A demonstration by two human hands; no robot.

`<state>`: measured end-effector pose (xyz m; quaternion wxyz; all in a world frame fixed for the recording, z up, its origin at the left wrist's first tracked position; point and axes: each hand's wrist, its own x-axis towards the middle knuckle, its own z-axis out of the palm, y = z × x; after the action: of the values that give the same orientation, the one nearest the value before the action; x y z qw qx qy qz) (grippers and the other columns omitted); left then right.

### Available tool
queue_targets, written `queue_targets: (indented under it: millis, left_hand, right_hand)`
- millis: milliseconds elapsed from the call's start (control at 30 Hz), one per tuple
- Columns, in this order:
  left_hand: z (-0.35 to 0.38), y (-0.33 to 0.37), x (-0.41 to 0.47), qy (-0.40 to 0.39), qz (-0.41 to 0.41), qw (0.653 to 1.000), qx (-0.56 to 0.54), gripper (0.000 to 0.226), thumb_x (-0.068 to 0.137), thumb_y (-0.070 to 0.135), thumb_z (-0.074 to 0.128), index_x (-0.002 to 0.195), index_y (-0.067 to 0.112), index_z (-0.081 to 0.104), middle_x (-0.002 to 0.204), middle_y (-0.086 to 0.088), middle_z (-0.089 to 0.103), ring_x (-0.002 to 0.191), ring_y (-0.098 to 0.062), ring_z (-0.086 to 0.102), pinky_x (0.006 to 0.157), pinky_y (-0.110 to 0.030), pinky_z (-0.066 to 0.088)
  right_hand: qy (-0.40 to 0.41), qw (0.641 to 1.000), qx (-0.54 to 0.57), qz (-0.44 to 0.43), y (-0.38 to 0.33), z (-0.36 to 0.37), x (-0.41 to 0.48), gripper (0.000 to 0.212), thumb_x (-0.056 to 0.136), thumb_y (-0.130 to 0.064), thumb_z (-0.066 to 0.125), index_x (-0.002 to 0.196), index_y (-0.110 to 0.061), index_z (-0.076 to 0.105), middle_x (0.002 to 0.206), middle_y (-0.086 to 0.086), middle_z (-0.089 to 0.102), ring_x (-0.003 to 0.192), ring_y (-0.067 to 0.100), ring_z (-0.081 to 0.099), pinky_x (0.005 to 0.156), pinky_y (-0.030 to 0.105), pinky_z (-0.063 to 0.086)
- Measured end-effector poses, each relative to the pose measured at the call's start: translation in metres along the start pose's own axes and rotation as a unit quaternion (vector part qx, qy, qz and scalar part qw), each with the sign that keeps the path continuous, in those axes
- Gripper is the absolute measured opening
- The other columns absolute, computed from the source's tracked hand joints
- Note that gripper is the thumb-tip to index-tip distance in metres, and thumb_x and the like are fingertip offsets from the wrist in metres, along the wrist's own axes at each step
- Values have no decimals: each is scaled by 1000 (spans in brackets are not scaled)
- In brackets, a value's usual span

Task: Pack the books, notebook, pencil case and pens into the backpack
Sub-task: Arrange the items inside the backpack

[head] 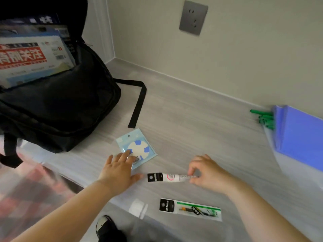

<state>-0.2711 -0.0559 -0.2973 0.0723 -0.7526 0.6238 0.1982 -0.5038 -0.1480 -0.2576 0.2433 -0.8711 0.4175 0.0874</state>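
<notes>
A black backpack (57, 109) stands open at the left of the grey desk (201, 123), with books and a magazine (31, 58) sticking out of its top. My right hand (208, 173) pinches the end of a packaged pen (167, 177) that lies on the desk. My left hand (117, 170) lies flat with straight fingers on the near corner of a light blue packet (138, 148). A second packaged pen (190, 209) with a green label lies nearer to me.
A blue folder (300, 135) and several green pens (264, 117) sit at the right by the wall. A backpack strap (138, 103) trails across the desk. A wall socket (193, 17) is above. A small white item (138, 207) lies at the desk's front edge.
</notes>
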Motion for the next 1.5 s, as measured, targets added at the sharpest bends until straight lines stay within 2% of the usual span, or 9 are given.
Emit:
queue_targets:
  millis: [67,167,367,767,833,1000,1133,1333,1500]
  left_hand:
    - [6,6,-2,20,-12,1000,-1,75,84,63,34,142,21,13,157,-2,0,143,-22,7,117,-39,8]
    - [13,12,-4,26,-16,1000,-5,78,83,63,36,143,20,10,157,-3,-3,143,-22,4,116,-38,11]
    - [12,12,-5,30,-15,999,-21,77,82,63,38,143,23,12,157,0,-1,143,-21,7,116,-38,14]
    - [16,10,-7,28,0,999,-37,75,84,60,38,144,25,8,157,1,-5,144,-20,1,117,-38,7]
    - [14,8,-7,26,6,997,-72,71,85,58,40,143,27,14,157,3,-2,144,-18,4,117,-36,8]
    - [7,-6,-5,61,-13,973,-224,42,91,35,45,132,23,41,149,3,29,133,-17,35,108,-27,28]
    - [7,-17,-2,91,-21,962,-255,35,92,21,42,127,18,46,135,-1,50,119,-16,49,95,-20,35]
    - [3,-40,2,100,-3,955,-278,38,92,14,41,131,17,43,132,-2,52,118,-15,51,93,-16,33]
    - [-17,-57,-5,127,19,955,-266,38,93,18,43,130,24,43,138,10,43,123,-7,45,97,-11,30]
  right_hand:
    - [-22,999,-31,7,5,17,-25,20,78,-23,62,95,-15,65,75,-23,37,111,17,43,88,22,28]
    - [-7,998,-49,33,13,39,-45,24,79,-23,58,103,-18,62,103,-8,54,116,16,41,90,19,28]
    - [-11,998,-55,40,12,50,-51,66,72,-34,63,131,-25,36,135,-3,37,126,16,30,102,27,24]
    - [-121,985,-121,17,-4,52,-39,27,79,-25,56,104,-14,59,118,9,57,115,21,44,91,29,35]
    - [-116,991,-70,23,-3,48,-36,3,79,-24,56,82,-25,56,104,4,57,108,18,47,79,27,35]
    - [13,990,132,58,-25,35,8,37,78,-23,61,57,-28,31,71,-13,34,83,15,42,61,23,28]
    - [112,973,184,88,-67,30,70,23,74,-22,66,85,-3,61,104,12,55,102,29,51,86,33,44]
    - [89,982,70,148,-93,38,115,67,68,-35,73,122,-14,40,131,7,43,122,27,38,98,33,34]
    - [14,977,59,204,-90,27,127,76,62,-44,75,121,-15,35,131,3,49,123,22,45,97,35,33]
